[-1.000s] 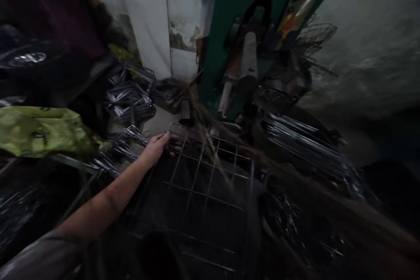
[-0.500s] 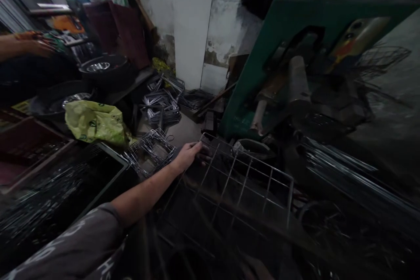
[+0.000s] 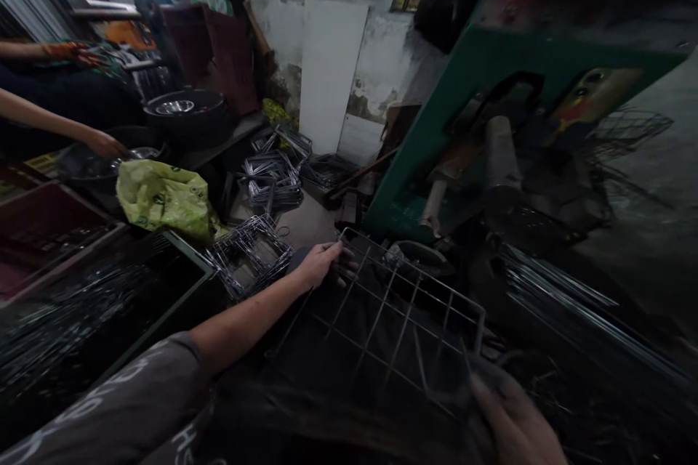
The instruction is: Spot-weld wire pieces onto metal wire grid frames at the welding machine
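A metal wire grid with a rectangular outer frame lies tilted in front of me, over a dark surface. My left hand is closed on its far left corner, thumb on top and darkened fingers beneath. At the near right side, my right hand is closed around the grid's edge; it is slightly blurred and its fingertips are partly hidden. A loose-looking thin wire slants across the grid near that hand, and I cannot tell whether it is joined to it.
A green machine with protruding metal arms stands to the right. Wire frames are piled left of the grid, beside a yellow-green bag. Metal rods lie at right. Another person's hand reaches toward a basin at left.
My right hand has come up from the bottom edge to the grid's right side. My left hand stays on the corner. A co-worker's arm now reaches down to the basin. The view has shifted slightly.
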Tool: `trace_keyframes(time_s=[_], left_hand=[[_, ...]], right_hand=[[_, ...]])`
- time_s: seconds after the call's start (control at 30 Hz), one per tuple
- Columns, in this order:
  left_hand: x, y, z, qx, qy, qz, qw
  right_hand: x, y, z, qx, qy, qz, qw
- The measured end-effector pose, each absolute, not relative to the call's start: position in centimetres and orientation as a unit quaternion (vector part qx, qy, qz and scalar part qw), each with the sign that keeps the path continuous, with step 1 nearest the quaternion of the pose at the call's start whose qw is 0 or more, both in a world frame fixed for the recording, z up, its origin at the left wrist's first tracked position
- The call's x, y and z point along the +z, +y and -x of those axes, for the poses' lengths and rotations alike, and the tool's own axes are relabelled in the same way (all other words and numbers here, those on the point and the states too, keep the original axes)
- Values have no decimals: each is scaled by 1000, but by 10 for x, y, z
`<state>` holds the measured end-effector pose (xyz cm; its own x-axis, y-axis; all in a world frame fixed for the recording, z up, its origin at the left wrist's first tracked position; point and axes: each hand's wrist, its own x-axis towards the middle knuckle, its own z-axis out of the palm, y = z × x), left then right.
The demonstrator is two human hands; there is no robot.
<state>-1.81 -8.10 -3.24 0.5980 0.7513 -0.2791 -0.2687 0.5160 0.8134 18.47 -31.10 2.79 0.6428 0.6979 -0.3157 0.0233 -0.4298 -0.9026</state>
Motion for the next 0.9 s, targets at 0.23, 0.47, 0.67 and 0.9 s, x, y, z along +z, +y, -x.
trace_keyframes(time_s=[0.23, 0.47, 0.67, 0.9], left_hand=[[-36, -79, 21, 316, 328, -378, 806], [-41, -76, 22, 317, 318, -381, 808], [-38, -78, 19, 316, 314, -381, 810], [-38, -79, 21, 323, 316, -385, 805]], right_hand=[[0, -224, -189, 371, -190, 710, 568], [-14, -209, -191, 357, -200, 724, 556], [-21, -198, -195, 235, -282, 826, 427], [-28, -198, -187, 24, -448, 876, 175]])
